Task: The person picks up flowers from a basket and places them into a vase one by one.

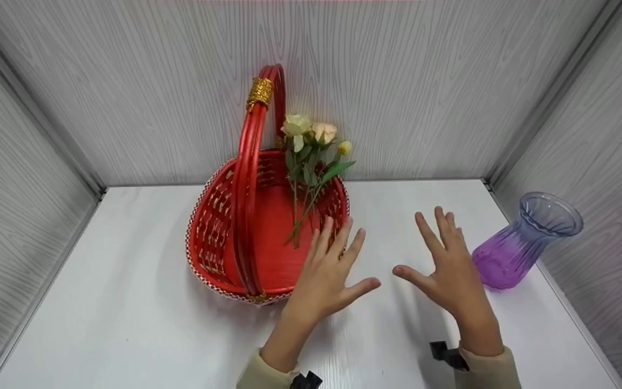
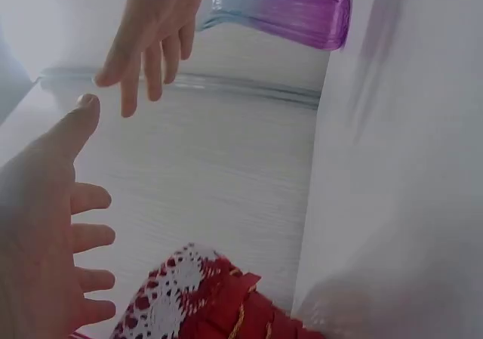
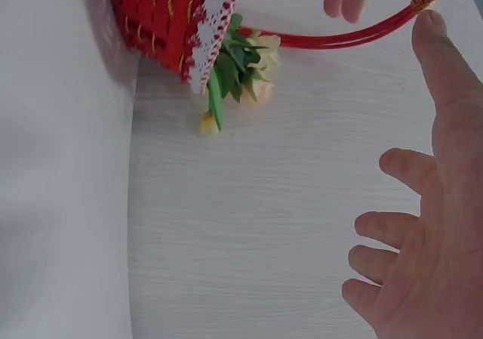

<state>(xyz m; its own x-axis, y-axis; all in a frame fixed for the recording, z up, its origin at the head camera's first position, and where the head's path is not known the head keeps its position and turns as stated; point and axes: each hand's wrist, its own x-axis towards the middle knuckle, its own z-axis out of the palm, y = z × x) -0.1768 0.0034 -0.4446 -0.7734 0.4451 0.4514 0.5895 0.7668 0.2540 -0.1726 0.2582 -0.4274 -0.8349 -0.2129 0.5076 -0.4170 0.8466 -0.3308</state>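
A red woven basket (image 1: 268, 237) with a tall arched handle (image 1: 246, 178) stands left of centre. Several artificial flowers (image 1: 311, 141), cream, peach and yellow, lean in it against its right rim, stems down inside. My left hand (image 1: 324, 275) hovers over the basket's front right edge, fingers spread, holding nothing. To its right, my right hand (image 1: 448, 270) is held up with fingers spread, also holding nothing. Beyond that hand stands a glass vase (image 1: 527, 240), blue at the mouth and purple at the base. In the left wrist view the vase (image 2: 294, 10) appears behind the right hand.
The white tabletop (image 1: 106, 302) is bounded by a wood-grain back wall (image 1: 408, 97) and by side walls at left (image 1: 14, 162) and right (image 1: 602, 151). The vase is close to the right wall.
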